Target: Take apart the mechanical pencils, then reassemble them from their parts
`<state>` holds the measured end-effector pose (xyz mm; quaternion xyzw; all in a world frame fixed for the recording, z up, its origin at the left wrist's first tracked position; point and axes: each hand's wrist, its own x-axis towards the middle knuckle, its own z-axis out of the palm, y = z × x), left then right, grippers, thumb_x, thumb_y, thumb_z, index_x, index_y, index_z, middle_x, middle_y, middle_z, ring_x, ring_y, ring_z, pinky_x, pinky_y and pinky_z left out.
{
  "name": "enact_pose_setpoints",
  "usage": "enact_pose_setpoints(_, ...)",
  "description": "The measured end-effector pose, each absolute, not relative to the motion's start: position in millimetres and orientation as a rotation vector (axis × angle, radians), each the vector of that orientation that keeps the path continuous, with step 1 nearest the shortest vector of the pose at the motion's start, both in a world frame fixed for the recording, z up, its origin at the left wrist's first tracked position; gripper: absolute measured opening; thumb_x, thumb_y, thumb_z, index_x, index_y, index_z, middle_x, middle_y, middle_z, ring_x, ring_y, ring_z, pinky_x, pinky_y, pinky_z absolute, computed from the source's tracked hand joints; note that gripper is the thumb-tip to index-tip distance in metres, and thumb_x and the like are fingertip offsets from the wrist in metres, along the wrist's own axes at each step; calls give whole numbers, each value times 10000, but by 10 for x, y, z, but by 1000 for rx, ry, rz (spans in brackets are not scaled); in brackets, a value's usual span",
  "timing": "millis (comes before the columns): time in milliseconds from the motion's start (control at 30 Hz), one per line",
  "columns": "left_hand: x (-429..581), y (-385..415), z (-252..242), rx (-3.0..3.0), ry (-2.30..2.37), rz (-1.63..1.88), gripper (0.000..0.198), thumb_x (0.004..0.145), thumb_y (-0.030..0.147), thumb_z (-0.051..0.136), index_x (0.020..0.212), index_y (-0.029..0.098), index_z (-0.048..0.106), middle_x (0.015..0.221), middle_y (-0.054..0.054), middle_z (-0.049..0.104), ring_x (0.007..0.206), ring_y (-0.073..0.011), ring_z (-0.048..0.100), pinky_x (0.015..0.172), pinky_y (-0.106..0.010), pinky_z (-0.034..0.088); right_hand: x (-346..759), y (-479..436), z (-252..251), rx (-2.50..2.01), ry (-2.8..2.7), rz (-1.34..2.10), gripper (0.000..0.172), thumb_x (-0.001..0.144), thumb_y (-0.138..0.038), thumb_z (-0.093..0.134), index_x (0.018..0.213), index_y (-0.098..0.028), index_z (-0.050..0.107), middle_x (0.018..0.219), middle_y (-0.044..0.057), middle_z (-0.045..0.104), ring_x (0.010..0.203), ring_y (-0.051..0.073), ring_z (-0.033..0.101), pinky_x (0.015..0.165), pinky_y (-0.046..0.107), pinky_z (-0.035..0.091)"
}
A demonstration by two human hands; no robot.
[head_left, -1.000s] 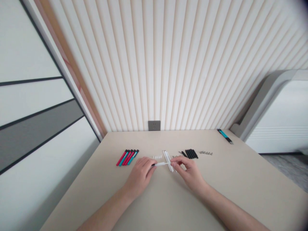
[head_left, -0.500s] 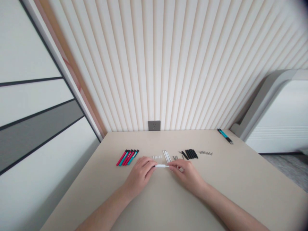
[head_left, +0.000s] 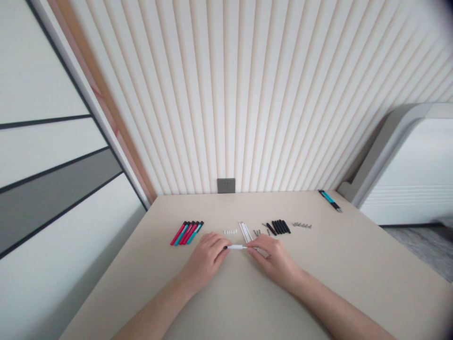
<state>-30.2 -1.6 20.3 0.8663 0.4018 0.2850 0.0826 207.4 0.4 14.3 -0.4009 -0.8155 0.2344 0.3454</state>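
Both of my hands pinch a slim white pen refill, held level just above the table. My left hand is closed on its left end, where a bit of black shows at the fingertips. At the thinner right end, my right hand grips with thumb and fingers; the very tip is hidden. Just beyond lie loose white refills, a row of small white pieces, and short metal parts behind the right fingers.
Red and teal pen barrels with black ends lie at left on the table. Black grips and springs or small metal pieces lie at right. A teal-black pen rests at the back right, and a socket is on the wall.
The hands keep hold of the refill in nearly the same place. The right fingers have shifted very slightly left and down along it.
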Motion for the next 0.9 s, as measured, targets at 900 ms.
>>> enact_pose_setpoints(900,-291,-13,155,2497,1394,966,95,945,206,492,972,207,582,910,-33,663,867,-203,603,797,-345,457,2372,207,249,-1499,-2062,74,234,932,-244,481,887,-214,708,843,43,726,818,202,636,775,305,438)
